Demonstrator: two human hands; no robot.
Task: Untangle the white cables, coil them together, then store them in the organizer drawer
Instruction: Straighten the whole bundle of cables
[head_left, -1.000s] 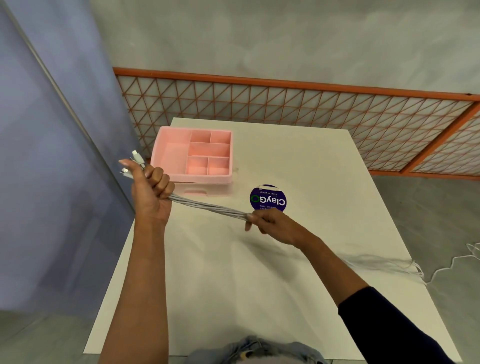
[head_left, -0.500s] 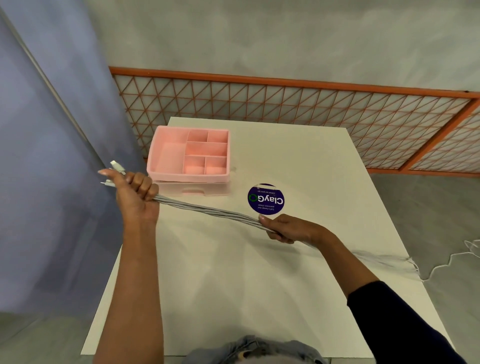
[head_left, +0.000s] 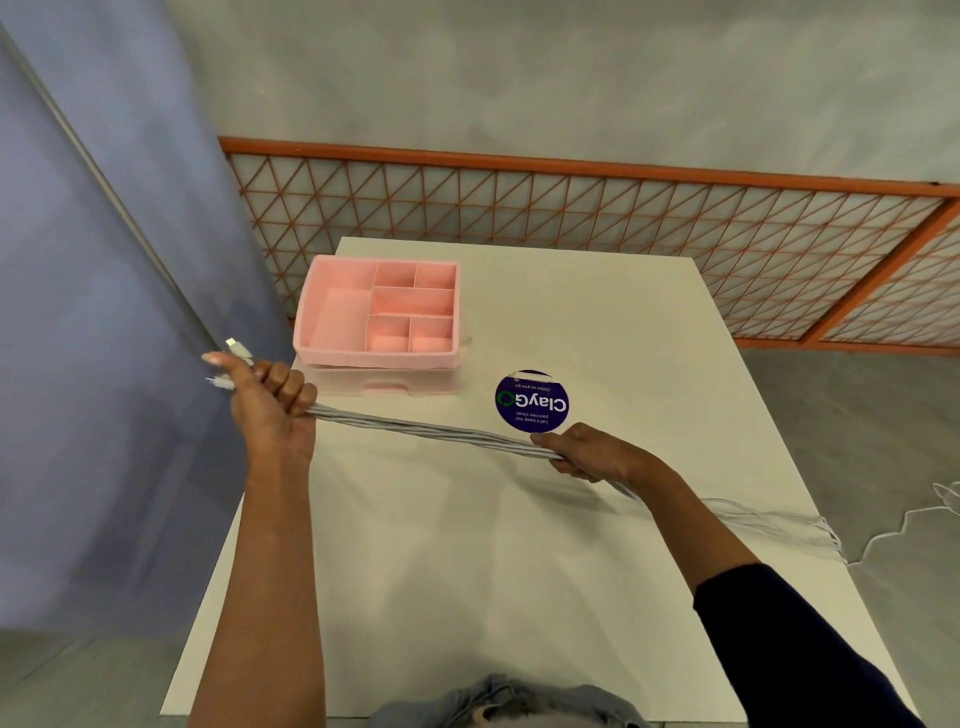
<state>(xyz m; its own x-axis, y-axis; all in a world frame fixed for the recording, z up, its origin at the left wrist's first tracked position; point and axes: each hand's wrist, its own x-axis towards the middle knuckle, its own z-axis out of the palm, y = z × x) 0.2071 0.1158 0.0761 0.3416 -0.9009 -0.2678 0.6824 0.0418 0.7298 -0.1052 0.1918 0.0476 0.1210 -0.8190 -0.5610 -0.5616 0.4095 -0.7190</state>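
Observation:
A bundle of white cables (head_left: 431, 431) stretches taut above the white table (head_left: 519, 545), running from left to lower right. My left hand (head_left: 270, 402) grips the bundle near its plug ends, which stick out above the fist at the table's left edge. My right hand (head_left: 587, 454) holds the bundle farther along, fingers curled round it. Past that hand the cables trail over the table's right edge onto the floor. The pink organizer (head_left: 379, 317), with several open compartments on top and a closed drawer (head_left: 389, 384) beneath, stands at the table's back left.
A round purple sticker (head_left: 531, 401) lies flat on the table right of the organizer. An orange lattice fence (head_left: 571, 208) runs behind the table. A blue-grey partition (head_left: 104, 312) stands close on the left. Loose cable lies on the grey floor (head_left: 924, 514) to the right.
My left hand has drawn the plug ends leftward past the table edge. My right hand has slid rightward along the bundle, so a longer straight stretch shows between the hands.

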